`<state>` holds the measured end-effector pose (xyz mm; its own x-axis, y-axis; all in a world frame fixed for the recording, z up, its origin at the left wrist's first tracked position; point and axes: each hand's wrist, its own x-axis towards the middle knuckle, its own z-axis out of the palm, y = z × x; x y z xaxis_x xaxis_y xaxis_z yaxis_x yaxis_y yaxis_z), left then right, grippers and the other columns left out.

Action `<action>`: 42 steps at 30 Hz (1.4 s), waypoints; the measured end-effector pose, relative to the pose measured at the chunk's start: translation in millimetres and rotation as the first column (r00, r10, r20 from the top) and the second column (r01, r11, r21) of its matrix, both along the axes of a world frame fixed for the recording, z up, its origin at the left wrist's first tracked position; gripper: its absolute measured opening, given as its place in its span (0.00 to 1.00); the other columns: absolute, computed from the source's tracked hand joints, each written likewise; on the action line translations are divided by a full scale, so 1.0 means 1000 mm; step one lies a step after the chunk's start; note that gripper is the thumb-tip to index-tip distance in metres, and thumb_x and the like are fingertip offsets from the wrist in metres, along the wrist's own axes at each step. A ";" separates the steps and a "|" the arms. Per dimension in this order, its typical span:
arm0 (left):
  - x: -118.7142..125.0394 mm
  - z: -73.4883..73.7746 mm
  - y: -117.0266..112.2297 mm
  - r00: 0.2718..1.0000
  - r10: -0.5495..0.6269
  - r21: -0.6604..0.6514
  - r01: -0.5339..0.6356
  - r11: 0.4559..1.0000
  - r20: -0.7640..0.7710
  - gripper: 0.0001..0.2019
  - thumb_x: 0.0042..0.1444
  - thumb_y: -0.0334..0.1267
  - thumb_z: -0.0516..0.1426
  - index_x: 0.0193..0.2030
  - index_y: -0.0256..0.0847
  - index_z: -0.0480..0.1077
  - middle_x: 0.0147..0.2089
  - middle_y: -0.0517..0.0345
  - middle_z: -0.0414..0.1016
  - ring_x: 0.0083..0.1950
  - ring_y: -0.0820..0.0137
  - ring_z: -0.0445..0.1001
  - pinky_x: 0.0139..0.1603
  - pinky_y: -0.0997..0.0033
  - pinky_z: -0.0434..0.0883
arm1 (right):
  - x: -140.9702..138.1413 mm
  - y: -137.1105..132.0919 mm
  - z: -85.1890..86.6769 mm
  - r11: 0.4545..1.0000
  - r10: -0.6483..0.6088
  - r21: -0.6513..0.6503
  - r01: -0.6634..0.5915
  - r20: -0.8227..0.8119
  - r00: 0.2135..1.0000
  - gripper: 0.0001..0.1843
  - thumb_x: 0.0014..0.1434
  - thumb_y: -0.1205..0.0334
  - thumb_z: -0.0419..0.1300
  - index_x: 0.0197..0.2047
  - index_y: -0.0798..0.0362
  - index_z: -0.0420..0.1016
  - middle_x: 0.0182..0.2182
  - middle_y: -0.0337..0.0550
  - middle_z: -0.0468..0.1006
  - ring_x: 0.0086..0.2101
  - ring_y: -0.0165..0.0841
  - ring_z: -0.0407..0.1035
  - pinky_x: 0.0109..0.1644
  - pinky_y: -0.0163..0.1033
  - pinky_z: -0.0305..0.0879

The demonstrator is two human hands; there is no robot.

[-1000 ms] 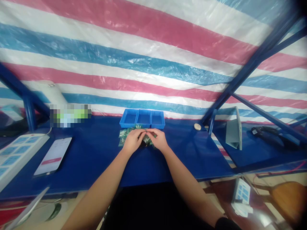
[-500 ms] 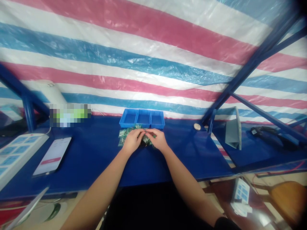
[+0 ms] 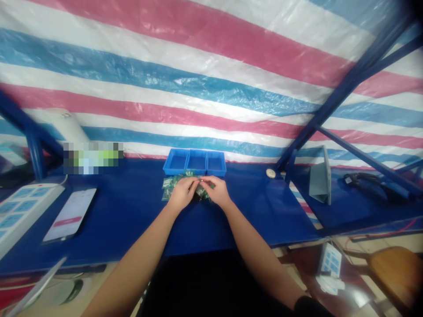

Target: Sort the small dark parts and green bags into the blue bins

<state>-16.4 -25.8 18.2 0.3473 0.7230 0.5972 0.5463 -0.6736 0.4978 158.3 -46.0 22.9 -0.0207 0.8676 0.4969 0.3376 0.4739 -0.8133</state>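
My left hand (image 3: 182,192) and my right hand (image 3: 217,190) meet at the fingertips over a pile of small green pieces in clear, shiny wrapping (image 3: 169,188). Both hands are closed in a pinch, thumbs against forefingers. Something tiny seems to sit between the fingertips, but it is too small to name. Part of the pile is hidden under my hands. Right behind it stand three joined blue trays (image 3: 216,163), nothing visible inside them.
A phone (image 3: 71,214) and a long white power strip (image 3: 24,211) lie on the left of the blue table (image 3: 125,220). A small round pale object (image 3: 270,173) lies at the right. Blue metal bars (image 3: 330,105) rise there, with a grey tablet stand (image 3: 320,180) beyond.
The camera view has shifted slightly, so the surroundings sit a little further left. My hands keep nearly the same pinched pose over the pile.
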 end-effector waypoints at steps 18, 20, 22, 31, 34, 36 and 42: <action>0.001 -0.001 0.001 1.000 0.015 -0.002 -0.015 1.000 0.001 0.12 0.66 0.42 0.49 0.47 0.42 0.72 0.44 0.53 0.78 0.46 0.64 0.76 0.50 0.61 0.72 | 0.000 0.001 -0.002 1.000 0.007 0.016 -0.007 0.001 1.000 0.13 0.59 0.56 0.62 0.46 0.49 0.80 0.40 0.44 0.81 0.36 0.34 0.75 0.43 0.39 0.73; 0.001 -0.001 0.000 1.000 0.017 -0.004 -0.017 1.000 0.007 0.12 0.66 0.43 0.50 0.48 0.43 0.71 0.45 0.52 0.78 0.47 0.63 0.76 0.50 0.61 0.73 | 0.000 0.001 -0.001 1.000 0.004 0.026 -0.004 -0.004 1.000 0.12 0.59 0.57 0.61 0.45 0.49 0.80 0.40 0.44 0.81 0.36 0.34 0.75 0.43 0.39 0.73; 0.001 -0.001 -0.001 1.000 0.022 -0.018 -0.021 1.000 0.011 0.13 0.65 0.43 0.51 0.51 0.43 0.70 0.46 0.53 0.78 0.47 0.64 0.76 0.50 0.61 0.73 | 0.001 0.000 0.000 1.000 -0.002 0.029 0.002 0.000 1.000 0.12 0.60 0.58 0.61 0.46 0.49 0.80 0.40 0.44 0.81 0.36 0.34 0.75 0.43 0.39 0.73; 0.001 -0.004 0.001 1.000 0.015 0.004 -0.015 1.000 0.023 0.12 0.65 0.42 0.51 0.49 0.43 0.72 0.47 0.52 0.78 0.48 0.63 0.76 0.50 0.61 0.74 | 0.001 0.001 -0.002 1.000 -0.024 0.013 0.023 0.009 1.000 0.13 0.59 0.57 0.61 0.46 0.49 0.80 0.40 0.44 0.81 0.36 0.34 0.76 0.43 0.39 0.73; 0.001 -0.004 0.002 1.000 0.016 -0.001 -0.016 1.000 0.017 0.12 0.65 0.42 0.50 0.48 0.43 0.72 0.46 0.53 0.78 0.47 0.63 0.76 0.51 0.61 0.73 | 0.001 0.002 -0.002 1.000 -0.017 0.013 0.017 0.003 1.000 0.13 0.59 0.57 0.62 0.46 0.49 0.80 0.40 0.44 0.81 0.36 0.34 0.76 0.43 0.39 0.73; 0.001 -0.004 0.002 1.000 0.016 -0.002 -0.016 1.000 0.017 0.12 0.66 0.42 0.50 0.48 0.43 0.72 0.46 0.53 0.78 0.47 0.63 0.76 0.51 0.60 0.73 | 0.001 0.002 -0.002 1.000 -0.020 0.015 0.020 0.007 1.000 0.13 0.59 0.57 0.62 0.46 0.49 0.80 0.40 0.44 0.81 0.36 0.34 0.76 0.43 0.39 0.73; 0.001 -0.004 0.001 0.999 0.037 -0.024 -0.037 0.999 0.009 0.13 0.64 0.43 0.52 0.52 0.44 0.70 0.44 0.54 0.78 0.46 0.64 0.76 0.50 0.62 0.73 | 0.002 0.002 -0.001 0.999 -0.029 0.031 0.028 0.008 1.000 0.12 0.59 0.58 0.61 0.46 0.49 0.80 0.39 0.44 0.81 0.36 0.34 0.75 0.42 0.39 0.73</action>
<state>-15.6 -24.4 13.9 0.3145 0.7494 0.5826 0.5655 -0.6409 0.5191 160.0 -44.1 21.5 -0.0005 0.8522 0.5232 0.3583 0.4886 -0.7956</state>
